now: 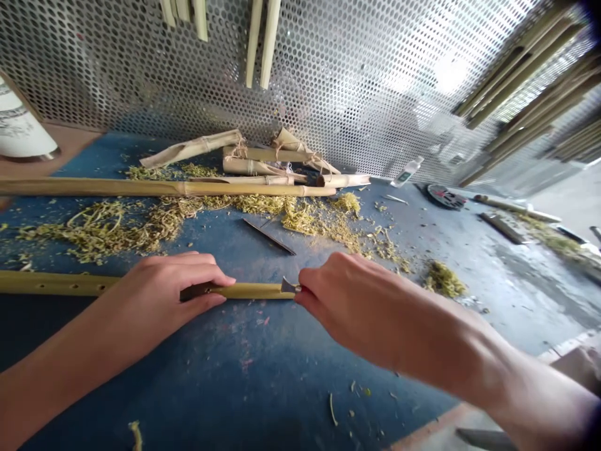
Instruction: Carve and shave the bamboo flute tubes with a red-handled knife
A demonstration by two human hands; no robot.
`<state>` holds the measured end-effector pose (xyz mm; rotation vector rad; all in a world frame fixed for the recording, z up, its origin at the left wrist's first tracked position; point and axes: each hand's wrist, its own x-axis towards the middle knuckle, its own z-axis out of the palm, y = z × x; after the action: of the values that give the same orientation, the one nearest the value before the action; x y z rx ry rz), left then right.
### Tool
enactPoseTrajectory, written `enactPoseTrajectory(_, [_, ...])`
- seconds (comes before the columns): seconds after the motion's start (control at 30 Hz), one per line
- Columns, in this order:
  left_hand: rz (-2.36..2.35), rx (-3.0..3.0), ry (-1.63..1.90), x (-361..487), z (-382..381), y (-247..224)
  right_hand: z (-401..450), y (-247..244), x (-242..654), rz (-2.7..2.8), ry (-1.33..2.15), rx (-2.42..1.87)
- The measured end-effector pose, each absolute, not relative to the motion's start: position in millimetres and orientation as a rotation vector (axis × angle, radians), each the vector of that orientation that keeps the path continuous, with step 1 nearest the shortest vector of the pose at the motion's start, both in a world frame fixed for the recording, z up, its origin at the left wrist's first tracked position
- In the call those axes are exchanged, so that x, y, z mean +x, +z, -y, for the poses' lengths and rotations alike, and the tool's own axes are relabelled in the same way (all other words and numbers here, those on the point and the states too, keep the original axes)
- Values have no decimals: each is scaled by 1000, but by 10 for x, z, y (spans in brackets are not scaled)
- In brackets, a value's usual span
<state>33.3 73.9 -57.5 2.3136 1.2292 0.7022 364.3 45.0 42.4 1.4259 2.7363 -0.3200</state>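
Arching palm-down, the left hand (162,285) clasps a bamboo tube (253,290); mid-frame, the right hand (345,300) clenches a bladed tool (288,286); upper right, a bottle (406,172).

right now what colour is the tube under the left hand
The tube under the left hand is olive-yellow, best seen in the head view.

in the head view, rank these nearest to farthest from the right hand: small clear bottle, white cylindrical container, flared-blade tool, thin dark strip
1. Flared-blade tool: held in the right hand.
2. Thin dark strip: ahead, to the left.
3. Small clear bottle: farther back, to the right.
4. White cylindrical container: back at the far left.
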Motion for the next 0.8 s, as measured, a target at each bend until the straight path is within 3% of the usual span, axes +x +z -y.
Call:
enactPoseTrajectory(0.1, [-1217,2258,674,344,-758,-604,-740,468,3636,-2262,-1129,1546])
enactPoseTrajectory(0.17, [-1214,2237,657,353,-773,-612,-869,433,3679,-2169,-1262,1494])
enactPoseTrajectory(0.57, [-1268,2128,563,411,-772,-517,-450,554,3522,-2623,-257,1350])
enactPoseTrajectory(0.67, [-1270,2117,551,421,-766,-505,-566,625,3457,-2673,-207,1208])
enactPoseTrajectory(0.8, [-1263,2109,527,430,-774,-506,-869,737,3401,-2647,-404,1093])
